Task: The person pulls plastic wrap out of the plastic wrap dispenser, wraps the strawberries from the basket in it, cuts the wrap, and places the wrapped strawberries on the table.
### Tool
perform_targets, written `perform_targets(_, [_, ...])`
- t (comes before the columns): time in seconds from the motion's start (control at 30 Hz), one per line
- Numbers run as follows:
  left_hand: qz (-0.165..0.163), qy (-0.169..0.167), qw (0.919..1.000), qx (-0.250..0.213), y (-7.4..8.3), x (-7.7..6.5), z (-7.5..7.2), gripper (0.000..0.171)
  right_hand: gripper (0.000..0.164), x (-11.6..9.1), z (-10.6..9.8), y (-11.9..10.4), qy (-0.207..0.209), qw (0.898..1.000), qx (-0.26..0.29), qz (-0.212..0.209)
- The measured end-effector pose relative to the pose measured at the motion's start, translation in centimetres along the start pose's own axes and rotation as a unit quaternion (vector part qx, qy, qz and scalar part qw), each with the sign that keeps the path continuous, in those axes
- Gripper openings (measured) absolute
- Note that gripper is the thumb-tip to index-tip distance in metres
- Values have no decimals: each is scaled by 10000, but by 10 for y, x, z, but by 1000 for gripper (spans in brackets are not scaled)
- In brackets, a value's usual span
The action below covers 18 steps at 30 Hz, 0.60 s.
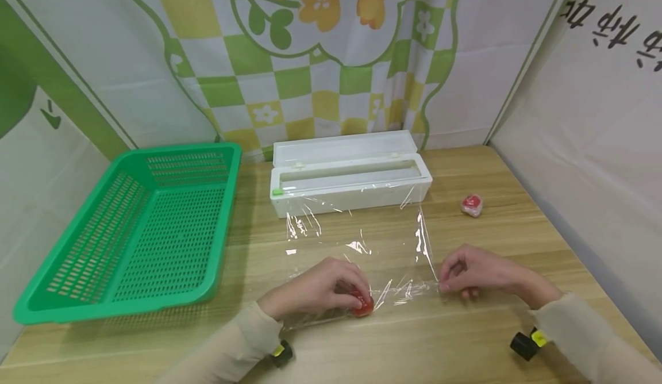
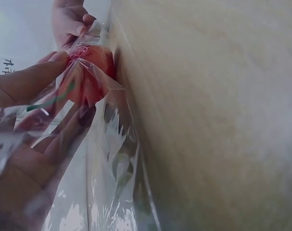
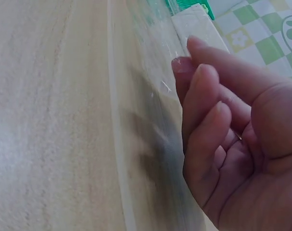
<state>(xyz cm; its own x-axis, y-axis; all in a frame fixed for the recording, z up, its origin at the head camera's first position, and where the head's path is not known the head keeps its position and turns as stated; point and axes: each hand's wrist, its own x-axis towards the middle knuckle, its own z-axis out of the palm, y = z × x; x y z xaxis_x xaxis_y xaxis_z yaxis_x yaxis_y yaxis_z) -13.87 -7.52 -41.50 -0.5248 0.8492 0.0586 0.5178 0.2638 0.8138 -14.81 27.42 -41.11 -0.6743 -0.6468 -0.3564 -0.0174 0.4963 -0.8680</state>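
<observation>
In the head view my left hand (image 1: 328, 286) grips a small red round piece (image 1: 364, 304), perhaps a fruit, low over the front of the table. The left wrist view shows the red piece (image 2: 93, 72) between thumb and fingers with clear film drawn over it. That sheet of plastic wrap (image 1: 357, 246) runs forward from a white wrap dispenser box (image 1: 351, 197) whose lid stands raised. My right hand (image 1: 478, 272) pinches the sheet's near right corner; in the right wrist view the thumb and index tips (image 3: 184, 65) meet at the film.
A green plastic basket (image 1: 222, 240) stands at the left. At the right lies a small red piece wrapped in film (image 1: 472, 205). A checked, flowered curtain (image 1: 310, 85) hangs behind the wooden table (image 1: 414, 349), with white cloth walls (image 1: 584, 114) at the sides.
</observation>
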Motion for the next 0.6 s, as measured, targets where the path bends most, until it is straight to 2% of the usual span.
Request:
perform_targets(0.13, [-289,49,9987,-407,1,0,0,10,19,1,-1,1,133,9998,4,133])
perform_targets(0.33, [-570,75,9965,-610,1,0,0,9,21,2,-5,-2,657,9963,-532,136])
perform_targets(0.47, [-714,110,9952,-656,2,0,1,10,18,5,-5,-10,1202,9873,-1026,-188])
perform_targets(0.6, [-798,133,9945,-672,3,0,1,12,11,12,6,-23,1490,9748,-1509,-687])
